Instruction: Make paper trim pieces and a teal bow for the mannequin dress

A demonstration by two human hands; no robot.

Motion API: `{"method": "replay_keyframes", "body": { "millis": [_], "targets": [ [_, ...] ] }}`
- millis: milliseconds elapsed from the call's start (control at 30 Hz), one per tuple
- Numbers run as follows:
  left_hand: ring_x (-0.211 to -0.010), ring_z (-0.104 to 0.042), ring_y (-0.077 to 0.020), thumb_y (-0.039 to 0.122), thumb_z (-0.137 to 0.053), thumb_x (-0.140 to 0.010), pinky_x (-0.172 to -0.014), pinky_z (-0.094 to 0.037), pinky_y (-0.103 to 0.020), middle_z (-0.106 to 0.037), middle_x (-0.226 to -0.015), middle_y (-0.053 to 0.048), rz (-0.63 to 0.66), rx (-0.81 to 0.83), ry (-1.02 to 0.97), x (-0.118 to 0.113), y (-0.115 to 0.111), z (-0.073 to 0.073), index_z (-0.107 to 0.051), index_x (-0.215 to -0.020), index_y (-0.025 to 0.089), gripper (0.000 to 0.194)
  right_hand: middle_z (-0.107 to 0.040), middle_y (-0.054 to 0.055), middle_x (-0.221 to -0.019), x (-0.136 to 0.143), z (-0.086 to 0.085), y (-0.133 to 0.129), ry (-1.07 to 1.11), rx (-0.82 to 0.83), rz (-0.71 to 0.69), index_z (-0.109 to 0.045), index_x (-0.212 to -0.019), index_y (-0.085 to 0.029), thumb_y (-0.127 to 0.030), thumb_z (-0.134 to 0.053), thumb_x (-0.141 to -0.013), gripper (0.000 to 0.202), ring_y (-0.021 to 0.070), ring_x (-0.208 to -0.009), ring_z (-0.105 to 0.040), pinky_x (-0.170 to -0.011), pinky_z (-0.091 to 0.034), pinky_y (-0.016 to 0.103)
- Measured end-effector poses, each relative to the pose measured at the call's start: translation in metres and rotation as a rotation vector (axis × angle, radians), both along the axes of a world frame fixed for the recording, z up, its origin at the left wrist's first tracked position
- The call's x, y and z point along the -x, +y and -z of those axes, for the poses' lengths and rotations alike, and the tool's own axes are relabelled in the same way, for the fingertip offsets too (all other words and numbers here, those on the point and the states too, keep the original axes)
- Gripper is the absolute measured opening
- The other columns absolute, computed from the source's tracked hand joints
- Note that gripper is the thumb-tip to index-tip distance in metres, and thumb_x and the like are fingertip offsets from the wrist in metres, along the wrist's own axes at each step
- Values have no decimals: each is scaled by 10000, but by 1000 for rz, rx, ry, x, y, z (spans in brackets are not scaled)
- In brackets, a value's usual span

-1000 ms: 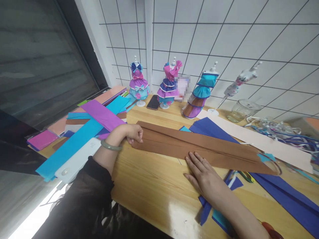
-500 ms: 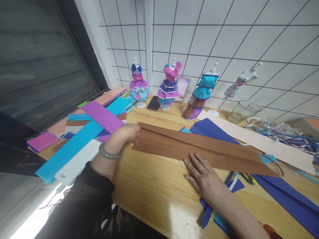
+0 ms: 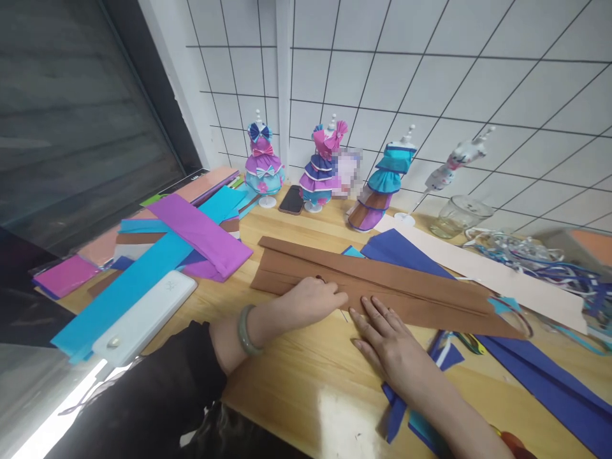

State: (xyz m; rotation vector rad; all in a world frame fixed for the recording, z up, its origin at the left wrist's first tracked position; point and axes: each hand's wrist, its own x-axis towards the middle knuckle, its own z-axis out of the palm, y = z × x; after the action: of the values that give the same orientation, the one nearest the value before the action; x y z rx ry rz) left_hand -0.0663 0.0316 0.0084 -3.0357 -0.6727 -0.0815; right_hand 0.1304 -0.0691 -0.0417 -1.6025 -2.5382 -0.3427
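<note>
A long brown strip [image 3: 430, 287] with lengthwise creases lies slanting across the wooden table. My left hand [image 3: 313, 301], with a green bangle at its wrist, rests on the strip's near edge left of centre, its fingers curled in; what they hold, if anything, is hidden. Just right of it, my right hand [image 3: 385, 335] lies flat with fingers spread, the fingertips on the same near edge. Beneath the strip, a dark blue piece [image 3: 406, 252] sticks out at the back, and another blue strip [image 3: 545, 376] extends to the right.
Purple [image 3: 196, 233] and turquoise [image 3: 134, 290] strips cross at the left beside a white device [image 3: 143, 315]. Dressed mini mannequins [image 3: 265, 169], a phone [image 3: 291, 199], a bare mannequin [image 3: 452, 167] and a glass jar [image 3: 459, 217] line the back. Scissors [image 3: 471, 343] and ribbons [image 3: 540, 261] lie right.
My left hand has moved right from the strip's left end to its near edge, close to my right hand. My right hand stays on the strip. The view has shifted slightly.
</note>
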Motion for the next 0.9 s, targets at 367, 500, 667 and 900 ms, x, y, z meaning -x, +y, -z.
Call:
{"method": "replay_keyframes", "body": {
  "millis": [367, 500, 667, 900],
  "targets": [
    [-746, -581, -192, 186, -373, -879, -617, -432, -304, -571, -895, -69, -86, -44, 37, 3, -7, 7, -439, -1186, 210, 315, -309, 189, -1429, 5, -8, 0, 49, 55, -4, -456, -1313, -102, -422, -409, -889, 533, 311, -1333, -224, -1006, -349, 485],
    [-754, -589, -203, 192, -370, -876, -613, -435, -303, -581, -878, -63, -121, -2, 42, 2, -11, 2, -442, -1200, 241, 336, -297, 171, -1437, 9, -9, -3, 51, 99, -37, -344, -1373, -76, -446, -386, -891, 609, 275, -1339, -222, -1042, -312, 473],
    [-762, -617, -219, 160, -392, -850, -610, -440, -300, -615, -877, -84, -275, 73, 100, 1, -17, -4, -384, -1294, 265, 456, -322, 166, -1425, 8, -5, -5, 61, 99, -39, -356, -1368, -88, -455, -390, -888, 605, 271, -1330, -251, -1043, -306, 483],
    [-835, -633, -262, 363, -358, -890, -667, -442, -329, -663, -895, -123, -413, 189, 147, 9, -10, -10, -283, -1369, 210, 508, -337, 158, -1418, 6, -3, -4, 26, 80, -44, -387, -1351, -86, -470, -384, -886, 603, 281, -1322, -268, -1031, -323, 483]
  ]
}}
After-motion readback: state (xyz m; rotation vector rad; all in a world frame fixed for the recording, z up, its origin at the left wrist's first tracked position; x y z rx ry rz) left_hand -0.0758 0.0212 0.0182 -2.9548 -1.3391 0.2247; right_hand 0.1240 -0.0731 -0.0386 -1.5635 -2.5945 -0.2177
